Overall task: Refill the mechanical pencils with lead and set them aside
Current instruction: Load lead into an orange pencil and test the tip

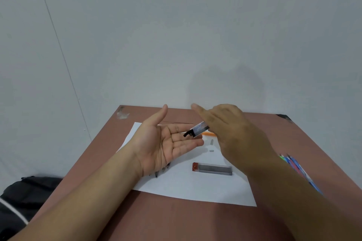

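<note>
Here, reddish-brown counter (176,219) against pale grey wall (176,35); white paper sheet (195,188) on it. Left hand (164,143) flat, fingers apart; right hand (233,135) fingers clamped on lead case (197,129).

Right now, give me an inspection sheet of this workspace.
Surface: brown table with white paper on it.
Job's things: lead case lying on the paper; second lead case tilted over the palm; pencils at the table's right edge.
Clutter: orange item, two small grey pieces.
Grippers: left hand open, palm up; right hand holds the tilted case.
Cables: nothing seen.
Surroundings: grey wall; black bag at left.
</note>
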Demonstrator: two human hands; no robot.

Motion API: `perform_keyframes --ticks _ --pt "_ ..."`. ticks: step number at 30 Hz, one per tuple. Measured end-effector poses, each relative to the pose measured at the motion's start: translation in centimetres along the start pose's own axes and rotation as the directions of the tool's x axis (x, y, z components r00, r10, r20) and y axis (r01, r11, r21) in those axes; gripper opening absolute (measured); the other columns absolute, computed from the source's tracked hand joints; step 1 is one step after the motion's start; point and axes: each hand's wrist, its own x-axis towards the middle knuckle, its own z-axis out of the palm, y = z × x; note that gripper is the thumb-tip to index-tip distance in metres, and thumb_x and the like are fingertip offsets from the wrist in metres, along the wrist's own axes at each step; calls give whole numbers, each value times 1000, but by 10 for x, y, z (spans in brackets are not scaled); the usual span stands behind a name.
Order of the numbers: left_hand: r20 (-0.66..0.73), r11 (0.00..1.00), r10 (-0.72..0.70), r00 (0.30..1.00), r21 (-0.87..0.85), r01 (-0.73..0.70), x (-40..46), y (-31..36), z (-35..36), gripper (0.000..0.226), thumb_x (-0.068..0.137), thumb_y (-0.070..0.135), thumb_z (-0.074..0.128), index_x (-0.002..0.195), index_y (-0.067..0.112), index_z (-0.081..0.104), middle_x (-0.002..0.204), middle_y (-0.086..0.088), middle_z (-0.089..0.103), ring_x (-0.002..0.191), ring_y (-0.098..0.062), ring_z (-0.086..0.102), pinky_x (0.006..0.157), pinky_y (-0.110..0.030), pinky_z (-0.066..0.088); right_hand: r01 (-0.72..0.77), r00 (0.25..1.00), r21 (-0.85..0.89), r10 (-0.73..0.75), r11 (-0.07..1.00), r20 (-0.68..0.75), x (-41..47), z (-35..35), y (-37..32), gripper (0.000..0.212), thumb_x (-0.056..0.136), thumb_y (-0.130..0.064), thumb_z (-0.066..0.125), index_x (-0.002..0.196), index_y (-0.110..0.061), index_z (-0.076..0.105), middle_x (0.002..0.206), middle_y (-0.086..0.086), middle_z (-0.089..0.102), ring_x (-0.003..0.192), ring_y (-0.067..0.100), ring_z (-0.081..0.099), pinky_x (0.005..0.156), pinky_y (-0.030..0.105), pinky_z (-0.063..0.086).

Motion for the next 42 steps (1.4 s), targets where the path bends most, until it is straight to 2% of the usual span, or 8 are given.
perform_keyframes --ticks 4,9,15,19,27,31,35,42 --pt "20 1000 13 1000 -3 -13 -1 1 -4 91 95 67 42 135 -14 51 133 -33 59 123 -48 58 103 -45 49 68 996 -34 -66 997 66 11 -6 -9 120 66 22 60 161 -36 15 110 -17 43 105 20 50 48 37 52" --pt "5 999 21 1000 -48 -21 -2 1 -4 89 95 66 46 131 -15 53 130 -36 59 119 -51 60 101 -49 50 232 971 -147 -220 961 95 29 -10 6 65 75 17 52 129 -15 67 109 4 66 103 32 60 57 40 54" --pt "8 998 12 1000 -59 -11 -1 1 -3 90 95 65 47 131 -17 51 127 -40 59 117 -52 61 97 -49 53 200 974 -135 -183 970 133 38 -14 11 95 77 20 58 158 -22 34 111 1 63 103 28 56 57 40 54" --pt "13 998 14 1000 -66 -13 -2 0 -3 89 95 65 46 130 -17 52 126 -40 59 117 -51 62 98 -48 52 241 967 -138 -225 961 121 37 -14 15 61 83 14 44 132 -16 65 110 5 65 104 32 58 55 42 53" --pt "10 996 25 1000 -84 -24 -3 2 -5 90 94 65 48 133 -17 50 127 -41 58 117 -50 62 98 -48 53 251 965 -131 -238 959 109 37 -13 14 69 74 21 64 133 -14 65 107 5 66 100 32 59 57 42 54" --pt "8 997 24 1000 -74 -23 -3 1 -4 91 94 65 48 132 -18 49 126 -41 58 117 -50 62 98 -47 53 215 972 -112 -201 970 120 37 -15 7 96 76 21 55 158 -22 30 106 3 64 97 29 56 59 40 54" --pt "11 997 22 1000 -68 -21 -3 1 -4 90 95 65 47 132 -17 51 126 -40 59 117 -49 63 99 -47 52 243 968 -138 -229 960 105 37 -15 13 64 77 19 48 128 -13 68 106 7 66 98 33 60 57 41 53" --pt "7 997 23 1000 -69 -23 -3 1 -4 90 94 64 49 132 -17 50 126 -41 58 117 -49 62 98 -47 53 236 970 -136 -225 962 93 35 -15 10 69 78 19 49 137 -15 62 107 5 65 98 31 57 61 42 54"
